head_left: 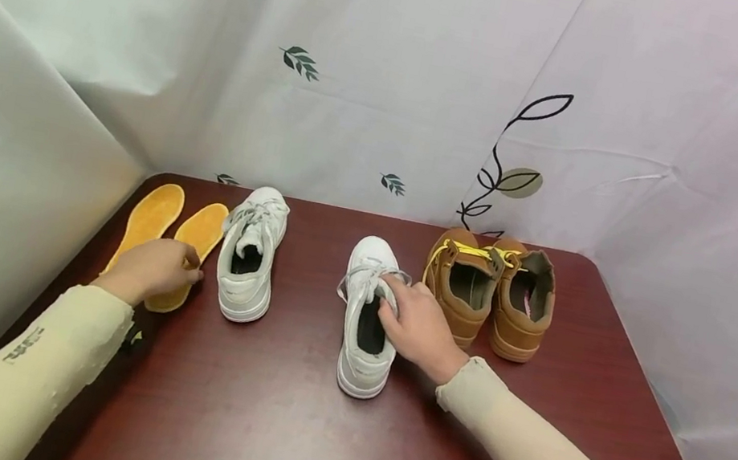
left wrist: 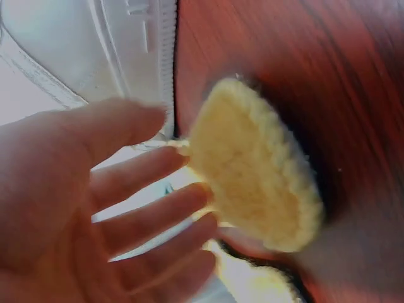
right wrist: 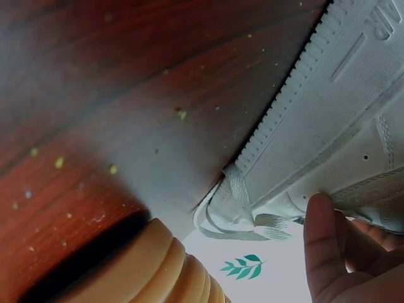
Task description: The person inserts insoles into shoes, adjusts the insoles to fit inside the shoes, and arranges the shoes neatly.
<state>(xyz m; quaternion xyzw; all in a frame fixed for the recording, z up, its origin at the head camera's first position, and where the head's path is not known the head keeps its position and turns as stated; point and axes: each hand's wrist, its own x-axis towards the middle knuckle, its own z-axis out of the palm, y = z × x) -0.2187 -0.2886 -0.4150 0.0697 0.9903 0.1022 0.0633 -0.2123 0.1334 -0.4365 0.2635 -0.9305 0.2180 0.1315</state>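
Note:
My left hand (head_left: pixel 157 268) hovers over the nearer end of a yellow insole (head_left: pixel 202 228). In the left wrist view its fingers are spread and loosely bent beside the fuzzy insole (left wrist: pixel 246 170), with nothing pinched between them. A second yellow insole (head_left: pixel 153 214) lies farther left, partly behind that hand. With my right hand (head_left: pixel 422 324) I hold a white sneaker (head_left: pixel 360 379) at its tongue and collar, thumb by the opening. In the right wrist view the sneaker's sole and side (right wrist: pixel 303 120) show, while the curled fingers (right wrist: pixel 325 246) are partly hidden.
Another white laced sneaker (head_left: pixel 244 297) stands right of the insoles. Two brown shoes with yellow laces, a left one (head_left: pixel 466 328) and a right one (head_left: pixel 515 342), stand beyond my right hand. White sheeting (head_left: pixel 376 101) surrounds the dark red table (head_left: pixel 249 422).

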